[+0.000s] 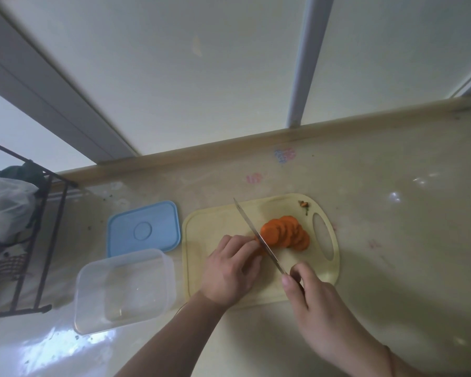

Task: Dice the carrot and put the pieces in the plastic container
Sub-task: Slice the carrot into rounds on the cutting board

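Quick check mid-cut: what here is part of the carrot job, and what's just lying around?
Job: orange carrot slices, steel knife, pale yellow cutting board, clear plastic container, left hand, right hand.
Lying about: blue lid, black wire rack.

Soft daylight was cast through the frosted window (201,63) — glare was thrown across the counter (392,213); edges were bent and blurred.

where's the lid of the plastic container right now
In the head view the blue lid lies flat on the counter, left of the cutting board and just behind the open plastic container.
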`<state>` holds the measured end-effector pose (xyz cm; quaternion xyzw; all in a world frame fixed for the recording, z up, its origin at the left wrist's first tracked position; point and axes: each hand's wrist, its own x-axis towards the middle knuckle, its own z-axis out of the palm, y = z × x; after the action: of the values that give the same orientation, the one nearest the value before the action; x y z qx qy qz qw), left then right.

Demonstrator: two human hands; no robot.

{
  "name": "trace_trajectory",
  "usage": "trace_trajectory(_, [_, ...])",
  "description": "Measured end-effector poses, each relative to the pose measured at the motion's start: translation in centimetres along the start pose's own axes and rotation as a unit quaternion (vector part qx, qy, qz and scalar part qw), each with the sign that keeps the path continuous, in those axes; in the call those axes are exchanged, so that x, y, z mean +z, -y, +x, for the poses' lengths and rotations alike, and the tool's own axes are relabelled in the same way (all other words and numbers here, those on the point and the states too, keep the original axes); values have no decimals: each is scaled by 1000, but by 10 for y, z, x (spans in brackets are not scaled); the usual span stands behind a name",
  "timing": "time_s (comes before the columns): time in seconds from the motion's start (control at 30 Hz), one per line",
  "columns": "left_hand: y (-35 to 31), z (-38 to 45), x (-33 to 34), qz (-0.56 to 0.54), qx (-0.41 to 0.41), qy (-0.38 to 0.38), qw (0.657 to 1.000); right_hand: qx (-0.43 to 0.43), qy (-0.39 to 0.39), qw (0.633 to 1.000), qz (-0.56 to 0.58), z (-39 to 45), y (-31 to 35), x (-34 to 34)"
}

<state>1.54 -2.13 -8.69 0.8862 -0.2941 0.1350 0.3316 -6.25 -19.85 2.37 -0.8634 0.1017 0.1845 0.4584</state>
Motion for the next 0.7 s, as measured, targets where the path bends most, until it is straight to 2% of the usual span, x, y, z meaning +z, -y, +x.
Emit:
trace_trajectory(0.27, [4,-3,5,-9,16,4,1000,-18,5,1000,-15,6,2,7])
trace_trajectory(0.53, [5,0,4,3,44,-5,999,-2,-7,1000,-31,47,3,20])
trace_trajectory(0.7, [7,1,2,-10,29,2,1000,-4,-11,1000,-27,15,-11,23])
